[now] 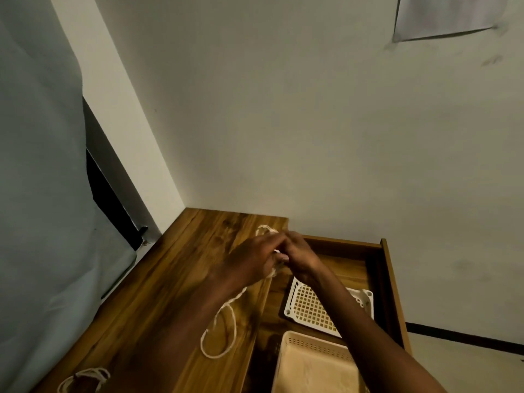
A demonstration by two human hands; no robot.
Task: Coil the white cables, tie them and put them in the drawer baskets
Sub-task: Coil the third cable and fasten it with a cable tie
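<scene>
Both hands' fingers [276,245] pinch the white cable [218,333] between them.

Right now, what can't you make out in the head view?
- Grip on the white cable: left hand and right hand cover each other's fingers.
- White basket: the right forearm crosses it, hiding part of the contents.
- Beige basket: cut off by the bottom edge.
- Second cable: cut off by the bottom edge, dim.
- Coil near the fingers: blurred.
</scene>
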